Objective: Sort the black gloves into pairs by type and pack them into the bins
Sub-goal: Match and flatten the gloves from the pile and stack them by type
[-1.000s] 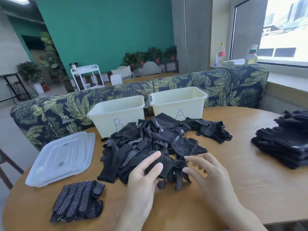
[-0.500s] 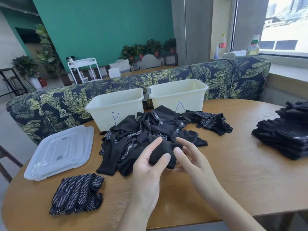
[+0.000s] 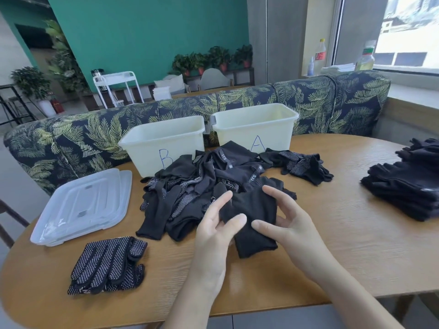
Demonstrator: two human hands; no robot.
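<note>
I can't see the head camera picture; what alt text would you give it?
Two bare hands, left hand and right hand, hold a plain black glove over a wooden table, at the near edge of a heap of black gloves. Behind stand two cream bins, B and A; stacked dotted gloves lie near left.

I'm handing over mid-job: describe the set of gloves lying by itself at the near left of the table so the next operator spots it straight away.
Start at the clear plastic lids stacked on the left of the wooden table. Just in front of them, toward the table's near edge, lies the dotted glove stack, apart from the central glove pile. Its gloves are laid flat together, white grip dots facing up, not tangled.
</note>
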